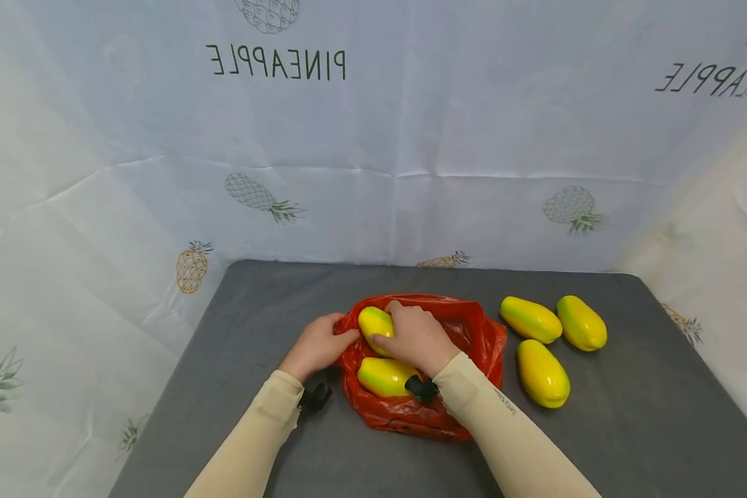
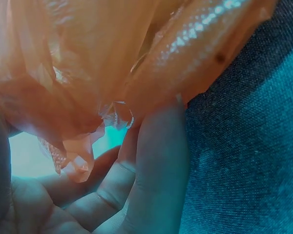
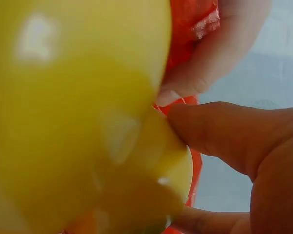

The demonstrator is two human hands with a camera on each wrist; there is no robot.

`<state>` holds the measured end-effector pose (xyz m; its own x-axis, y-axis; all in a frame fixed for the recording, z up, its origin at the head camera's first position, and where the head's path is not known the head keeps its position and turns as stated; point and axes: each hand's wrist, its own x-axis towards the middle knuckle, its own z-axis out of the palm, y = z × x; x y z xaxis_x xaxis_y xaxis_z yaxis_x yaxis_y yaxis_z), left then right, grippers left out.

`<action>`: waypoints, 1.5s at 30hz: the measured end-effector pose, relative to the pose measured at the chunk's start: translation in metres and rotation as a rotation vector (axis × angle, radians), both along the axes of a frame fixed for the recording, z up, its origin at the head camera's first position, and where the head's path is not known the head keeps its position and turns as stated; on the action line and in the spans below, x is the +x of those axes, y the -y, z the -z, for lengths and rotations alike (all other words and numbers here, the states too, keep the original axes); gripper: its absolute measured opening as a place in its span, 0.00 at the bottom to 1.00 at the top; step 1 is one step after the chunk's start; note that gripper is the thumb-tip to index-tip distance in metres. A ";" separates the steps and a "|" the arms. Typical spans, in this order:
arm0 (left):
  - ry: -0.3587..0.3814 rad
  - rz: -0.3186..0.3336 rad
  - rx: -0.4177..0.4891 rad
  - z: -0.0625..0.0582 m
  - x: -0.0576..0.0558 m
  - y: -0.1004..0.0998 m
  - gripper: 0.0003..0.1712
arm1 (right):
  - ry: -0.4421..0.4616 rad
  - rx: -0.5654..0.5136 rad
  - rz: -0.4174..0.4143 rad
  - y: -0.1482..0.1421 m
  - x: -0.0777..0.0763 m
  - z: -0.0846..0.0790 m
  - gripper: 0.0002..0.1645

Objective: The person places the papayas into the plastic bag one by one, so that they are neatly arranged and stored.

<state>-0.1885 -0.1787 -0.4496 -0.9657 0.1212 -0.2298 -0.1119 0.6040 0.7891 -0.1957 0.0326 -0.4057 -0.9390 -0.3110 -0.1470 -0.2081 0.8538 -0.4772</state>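
A red plastic bag point(image 1: 404, 416) lies on the table with its mouth spread wide. My left hand point(image 1: 317, 344) grips the bag's left rim, thumb over the edge; in the left wrist view the thin plastic point(image 2: 83, 92) runs between thumb and fingers. Over the bag's left part, my right hand point(image 1: 420, 339) holds a yellow-green papaya point(image 1: 373, 325) between thumb and fingers. Another papaya point(image 1: 382, 377) sits in the bag's near part, below the right wrist. The right wrist view shows the thumb pressed on the held papaya point(image 3: 178, 170), with the near one point(image 3: 73, 97) large in front.
Right of the bag, three more papayas lie on the grey table: one point(image 1: 530, 319) at the back beside the bag, one point(image 1: 582, 324) farther right, one point(image 1: 543, 373) nearer me. A pineapple-print curtain point(image 1: 398, 138) hangs behind the table.
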 end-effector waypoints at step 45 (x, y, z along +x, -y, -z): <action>0.081 0.033 0.048 0.004 -0.002 0.002 0.26 | -0.179 -0.107 0.230 -0.155 0.059 -0.042 0.44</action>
